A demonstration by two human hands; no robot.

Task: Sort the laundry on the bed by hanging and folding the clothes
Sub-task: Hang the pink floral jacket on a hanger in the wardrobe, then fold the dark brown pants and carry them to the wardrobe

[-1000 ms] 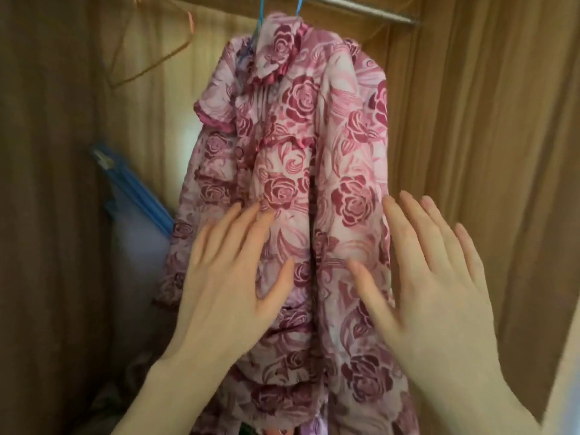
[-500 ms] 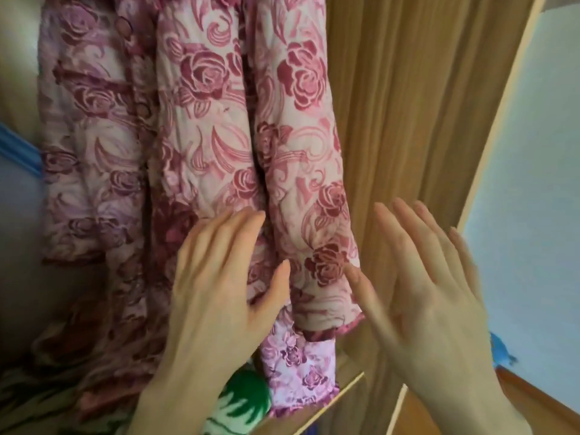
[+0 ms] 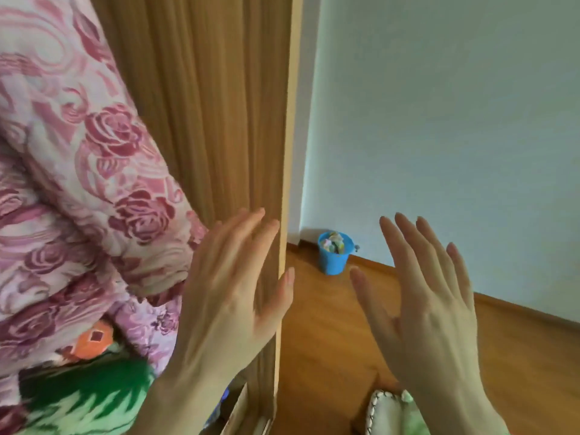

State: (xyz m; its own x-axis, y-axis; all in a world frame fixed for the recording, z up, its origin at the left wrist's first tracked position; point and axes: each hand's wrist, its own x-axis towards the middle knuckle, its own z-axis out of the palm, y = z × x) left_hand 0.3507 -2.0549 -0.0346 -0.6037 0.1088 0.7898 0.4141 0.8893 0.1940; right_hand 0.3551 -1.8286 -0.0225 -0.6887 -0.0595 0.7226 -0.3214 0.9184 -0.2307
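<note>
Fingers of both hands straight and spread, holding nothing. Left hand (image 3: 229,296) at lower centre of the frame, in front of the wardrobe side panel (image 3: 219,120); whether it touches the wood cannot be told. Right hand (image 3: 426,306) at lower right, raised in free air over the wooden floor (image 3: 320,340), well apart from any cloth.

Rose-print garment (image 3: 94,171) fills the left side of the frame, hanging inside the wardrobe (hanger and rail out of view). Its pink cuff lies just beside the left hand's knuckles, apparently not touched. Below it, lower left, a green and white cloth (image 3: 81,400) and an orange patch (image 3: 94,340), bundled; what they are is unclear.

Outward: pale wall (image 3: 439,120) across the upper right; small blue bucket (image 3: 333,252) with bits of coloured stuff in it at centre, on the floor against the wall. White stitched-edge item (image 3: 389,412) at bottom edge, partly cut off.

Judgement: the hanging step for this garment looks done, hands free of it. View points off toward the room, so this reads as the gap between items. Next move calls for turning to the bed (not in view), picking one piece, and deciding hang or fold. Bare hands, nothing to set down first.
</note>
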